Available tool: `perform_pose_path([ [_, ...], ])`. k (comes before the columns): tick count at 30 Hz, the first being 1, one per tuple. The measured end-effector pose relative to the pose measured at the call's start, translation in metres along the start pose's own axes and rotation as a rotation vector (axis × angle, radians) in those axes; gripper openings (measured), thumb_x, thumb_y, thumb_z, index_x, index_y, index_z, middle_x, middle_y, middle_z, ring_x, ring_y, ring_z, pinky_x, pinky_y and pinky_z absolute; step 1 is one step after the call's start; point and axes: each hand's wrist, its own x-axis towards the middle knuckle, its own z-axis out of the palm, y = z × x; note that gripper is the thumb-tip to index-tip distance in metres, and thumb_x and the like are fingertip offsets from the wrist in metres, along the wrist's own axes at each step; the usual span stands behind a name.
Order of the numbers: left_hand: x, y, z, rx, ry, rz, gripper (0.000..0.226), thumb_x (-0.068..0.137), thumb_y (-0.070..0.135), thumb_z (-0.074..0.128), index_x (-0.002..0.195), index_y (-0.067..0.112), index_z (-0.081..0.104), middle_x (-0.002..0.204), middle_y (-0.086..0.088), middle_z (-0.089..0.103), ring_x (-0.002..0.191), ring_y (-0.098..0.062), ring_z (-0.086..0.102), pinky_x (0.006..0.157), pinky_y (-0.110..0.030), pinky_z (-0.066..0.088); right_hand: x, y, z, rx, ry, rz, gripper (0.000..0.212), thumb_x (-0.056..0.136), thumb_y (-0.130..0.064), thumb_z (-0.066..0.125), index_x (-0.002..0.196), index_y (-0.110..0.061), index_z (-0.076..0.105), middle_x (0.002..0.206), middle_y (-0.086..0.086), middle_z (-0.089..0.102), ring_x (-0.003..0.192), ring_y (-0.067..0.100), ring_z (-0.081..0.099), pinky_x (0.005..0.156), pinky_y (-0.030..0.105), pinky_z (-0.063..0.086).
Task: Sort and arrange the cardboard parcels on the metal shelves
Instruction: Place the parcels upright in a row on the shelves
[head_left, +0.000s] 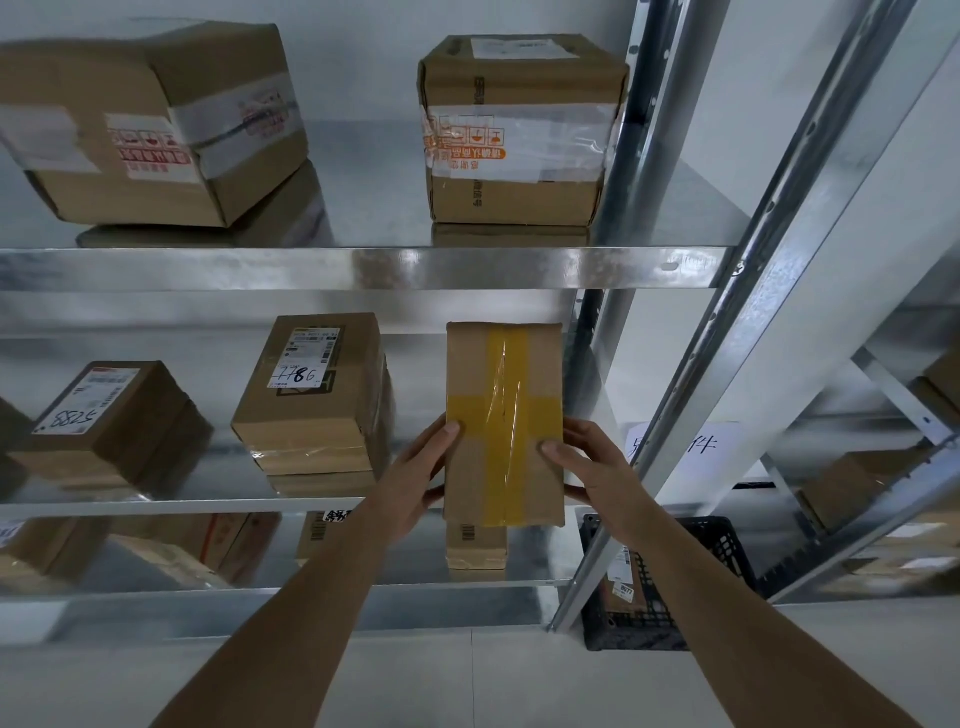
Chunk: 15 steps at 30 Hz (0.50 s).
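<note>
At the middle shelf (156, 506) – both hands grip a yellow-taped parcel (504, 423); black crate (722, 551) holds labelled packets

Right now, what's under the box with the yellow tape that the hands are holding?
Under the box with the yellow tape, on the lower shelf, a smaller box with a barcode peeks out. Its top part is hidden by the held box. Both hands, left and right, grip the sides.

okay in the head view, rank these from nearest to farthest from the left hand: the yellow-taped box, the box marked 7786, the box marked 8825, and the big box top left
1. Yellow-taped box: gripped by the left hand, on its left edge.
2. Box marked 7786: just left of the hand, middle shelf.
3. Box marked 8825: farther left, same shelf.
4. Big box: top shelf, far upper left.
</note>
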Motion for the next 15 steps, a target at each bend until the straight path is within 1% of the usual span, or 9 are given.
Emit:
perform_pose_path([
  [3, -0.002, 0.003, 0.006, -0.008, 0.007, -0.011, 0.074, 0.080, 0.055, 0.068, 0.147, 0.030, 0.048, 0.140, -0.005, 0.062, 0.133, -0.027, 0.055, 0.114, -0.056, 0.041, -0.001, -0.002, 0.002, -0.001, -0.009, -0.016, 0.058, 0.079, -0.040, 0.073, 0.132, -0.026, 0.054, 0.120, -0.008, 0.069, 0.098, 0.009, 0.072, 0.068, 0.023, 0.059],
  [5, -0.004, 0.005, 0.010, -0.021, 0.026, -0.026, 0.071, 0.081, 0.054, 0.065, 0.146, 0.031, 0.046, 0.140, -0.003, 0.060, 0.132, -0.027, 0.054, 0.114, -0.054, 0.041, -0.002, -0.001, 0.004, 0.005, -0.005, -0.019, 0.058, 0.078, -0.045, 0.070, 0.131, -0.027, 0.054, 0.122, -0.008, 0.068, 0.100, 0.009, 0.071, 0.068, 0.023, 0.059],
  [6, -0.004, 0.006, 0.011, -0.025, 0.032, -0.024, 0.072, 0.080, 0.054, 0.065, 0.147, 0.032, 0.045, 0.141, -0.003, 0.059, 0.132, -0.028, 0.053, 0.113, -0.055, 0.041, -0.001, 0.001, 0.004, 0.004, 0.002, -0.019, 0.057, 0.079, -0.048, 0.066, 0.130, -0.027, 0.054, 0.123, -0.007, 0.068, 0.102, 0.011, 0.070, 0.069, 0.024, 0.059],
  [8, -0.006, 0.007, 0.012, -0.015, 0.020, -0.021, 0.073, 0.079, 0.048, 0.069, 0.146, 0.034, 0.045, 0.140, -0.003, 0.058, 0.130, -0.029, 0.054, 0.111, -0.055, 0.044, 0.000, 0.004, 0.004, 0.017, 0.032, -0.014, 0.047, 0.090, -0.052, 0.053, 0.130, -0.027, 0.056, 0.122, -0.007, 0.069, 0.106, 0.013, 0.070, 0.071, 0.025, 0.059],
  [9, -0.007, 0.007, 0.014, 0.000, 0.006, -0.012, 0.070, 0.079, 0.044, 0.070, 0.144, 0.034, 0.046, 0.137, -0.002, 0.060, 0.126, -0.028, 0.057, 0.107, -0.053, 0.048, 0.001, 0.005, 0.004, 0.032, 0.044, -0.013, 0.039, 0.098, -0.049, 0.046, 0.128, -0.027, 0.058, 0.119, -0.007, 0.072, 0.104, 0.012, 0.071, 0.070, 0.024, 0.059],
  [10, -0.009, 0.008, 0.015, 0.022, -0.011, 0.006, 0.064, 0.081, 0.038, 0.071, 0.141, 0.034, 0.048, 0.133, -0.001, 0.063, 0.121, -0.025, 0.061, 0.099, -0.048, 0.054, 0.002, 0.006, 0.003, 0.044, 0.054, -0.012, 0.033, 0.104, -0.043, 0.040, 0.124, -0.027, 0.060, 0.115, -0.007, 0.074, 0.103, 0.012, 0.073, 0.069, 0.024, 0.059],
  [12, -0.009, 0.010, 0.018, 0.070, -0.030, 0.040, 0.056, 0.084, 0.028, 0.072, 0.136, 0.032, 0.051, 0.124, 0.001, 0.068, 0.111, -0.020, 0.067, 0.083, -0.035, 0.060, 0.004, 0.005, 0.002, 0.026, 0.071, -0.009, 0.028, 0.109, -0.032, 0.036, 0.119, -0.026, 0.061, 0.112, -0.004, 0.075, 0.106, 0.017, 0.072, 0.074, 0.027, 0.060],
  [13, -0.009, 0.010, 0.018, 0.089, -0.023, 0.053, 0.059, 0.082, 0.026, 0.074, 0.136, 0.031, 0.050, 0.124, 0.001, 0.068, 0.111, -0.019, 0.067, 0.081, -0.032, 0.060, 0.006, 0.005, 0.002, -0.005, 0.074, -0.016, 0.026, 0.110, -0.029, 0.037, 0.120, -0.025, 0.061, 0.113, -0.001, 0.074, 0.108, 0.020, 0.071, 0.077, 0.029, 0.060],
  [15, -0.008, 0.010, 0.019, 0.088, -0.005, 0.054, 0.068, 0.077, 0.026, 0.078, 0.139, 0.029, 0.049, 0.128, -0.002, 0.067, 0.114, -0.022, 0.066, 0.085, -0.034, 0.059, 0.008, 0.005, 0.001, -0.042, 0.080, -0.042, 0.022, 0.107, -0.029, 0.043, 0.122, -0.026, 0.058, 0.115, -0.001, 0.073, 0.111, 0.021, 0.070, 0.081, 0.030, 0.059],
])
